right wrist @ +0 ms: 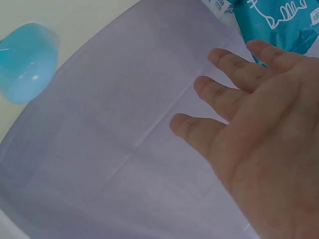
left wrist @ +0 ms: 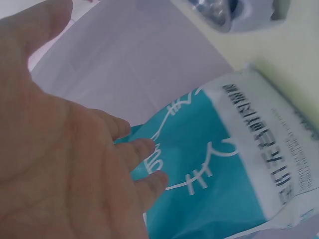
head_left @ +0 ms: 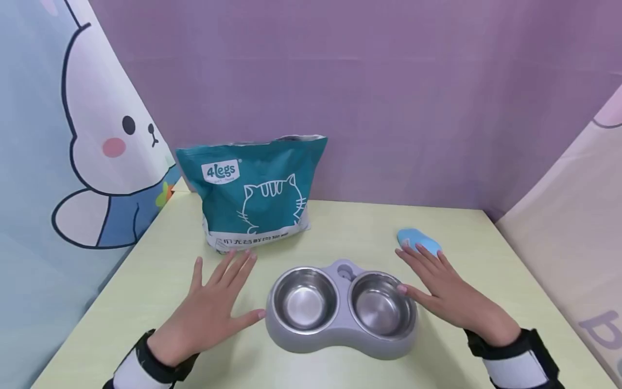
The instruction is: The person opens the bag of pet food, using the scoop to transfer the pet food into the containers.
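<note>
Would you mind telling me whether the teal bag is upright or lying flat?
Upright: in the head view, the teal bag stands on the table, its base down and top edge uppermost.

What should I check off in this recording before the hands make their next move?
1. Left hand and right hand free: ok, both open and holding nothing.
2. 4Legs cat-food bag upright: ok.
3. Bag's top unsealed: cannot tell from these views.
4. Left steel bowl and right steel bowl empty and set in the lilac stand: ok.
5. Right thumb clear of the right steel bowl: cannot tell; they overlap in the head view.
6. Blue plastic item fully visible: not ok, partly covered by the right hand.
</note>
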A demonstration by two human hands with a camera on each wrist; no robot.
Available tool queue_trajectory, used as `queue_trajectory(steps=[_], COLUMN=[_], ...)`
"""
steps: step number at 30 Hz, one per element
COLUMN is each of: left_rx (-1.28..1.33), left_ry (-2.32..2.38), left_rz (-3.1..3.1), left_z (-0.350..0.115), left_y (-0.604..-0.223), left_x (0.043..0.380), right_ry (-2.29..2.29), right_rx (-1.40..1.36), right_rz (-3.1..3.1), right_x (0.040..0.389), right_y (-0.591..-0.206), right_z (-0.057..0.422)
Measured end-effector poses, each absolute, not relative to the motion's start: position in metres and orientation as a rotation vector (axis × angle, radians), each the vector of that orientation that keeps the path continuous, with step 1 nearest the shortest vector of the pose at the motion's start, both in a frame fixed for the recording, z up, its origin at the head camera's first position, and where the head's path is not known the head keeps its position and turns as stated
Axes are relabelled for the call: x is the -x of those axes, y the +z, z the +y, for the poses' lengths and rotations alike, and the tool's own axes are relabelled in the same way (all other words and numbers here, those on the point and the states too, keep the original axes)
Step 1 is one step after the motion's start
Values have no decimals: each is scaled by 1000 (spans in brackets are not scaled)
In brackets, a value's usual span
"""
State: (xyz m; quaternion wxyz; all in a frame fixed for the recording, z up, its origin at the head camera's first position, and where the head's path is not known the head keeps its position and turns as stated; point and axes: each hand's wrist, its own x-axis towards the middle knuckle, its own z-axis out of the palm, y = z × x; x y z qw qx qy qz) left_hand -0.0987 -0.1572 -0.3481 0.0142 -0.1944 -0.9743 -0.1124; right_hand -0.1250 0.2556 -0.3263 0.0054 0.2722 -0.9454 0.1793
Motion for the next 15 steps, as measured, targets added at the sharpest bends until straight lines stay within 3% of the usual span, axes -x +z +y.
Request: queue_trajectory(steps=[15], left_rx=[630], left_ry=[-258], left_rz=[-2992], left_z=[-160], left_y=[-323], left_x=[115], right_ry=[444], right_rx=[-968], right_rz=[-3000], right_x=[183], right_y=[-296], right_z=[224])
